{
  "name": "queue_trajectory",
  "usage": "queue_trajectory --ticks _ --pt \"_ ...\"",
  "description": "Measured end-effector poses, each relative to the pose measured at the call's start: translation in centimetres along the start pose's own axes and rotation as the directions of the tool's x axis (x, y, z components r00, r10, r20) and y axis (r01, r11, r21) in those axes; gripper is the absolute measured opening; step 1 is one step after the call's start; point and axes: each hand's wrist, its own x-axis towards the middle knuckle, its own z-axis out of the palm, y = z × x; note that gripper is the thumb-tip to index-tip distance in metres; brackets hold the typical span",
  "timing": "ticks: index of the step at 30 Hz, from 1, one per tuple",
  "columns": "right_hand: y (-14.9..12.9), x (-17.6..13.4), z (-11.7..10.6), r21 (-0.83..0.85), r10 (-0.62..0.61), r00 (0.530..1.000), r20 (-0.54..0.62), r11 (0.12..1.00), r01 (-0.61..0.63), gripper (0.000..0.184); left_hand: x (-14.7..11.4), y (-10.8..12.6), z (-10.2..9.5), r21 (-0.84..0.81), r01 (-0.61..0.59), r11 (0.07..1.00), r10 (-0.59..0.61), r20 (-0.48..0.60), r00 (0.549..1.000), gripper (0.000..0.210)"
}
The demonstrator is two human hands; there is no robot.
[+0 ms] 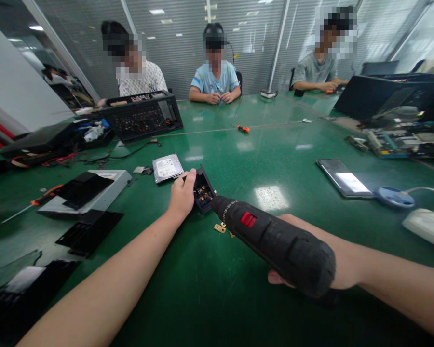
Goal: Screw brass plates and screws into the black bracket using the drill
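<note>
My left hand point(183, 195) is closed on the left edge of a small black box point(207, 205) with brass-coloured parts inside, holding it tilted above the green table. In my right hand point(300, 226) is a black power drill point(271, 236) with a red switch on top; my fingers around its handle are mostly hidden beneath it. The drill's front end points into the box, and its tip is too small to tell whether it touches a part. Small brass plates point(220, 228) lie on the table just below the box. A hard drive point(167, 167) lies flat behind my left hand.
A metal drive case point(119, 185), black plates point(94, 236) and a long screwdriver point(32, 205) lie at left. An open black computer case point(141, 118) stands behind them. On the right are a phone point(343, 178), a tape roll point(394, 196) and circuit boards point(401, 140). Three people sit opposite.
</note>
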Motion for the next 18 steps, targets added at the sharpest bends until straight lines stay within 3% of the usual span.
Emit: queue_trajectory --ticks 18 --pt "0.05 -0.07 -0.07 -0.009 0.032 0.999 0.007 0.999 -0.032 0.023 -0.03 0.02 0.03 0.002 -0.005 1.000 0.005 -0.005 1.000 0.047"
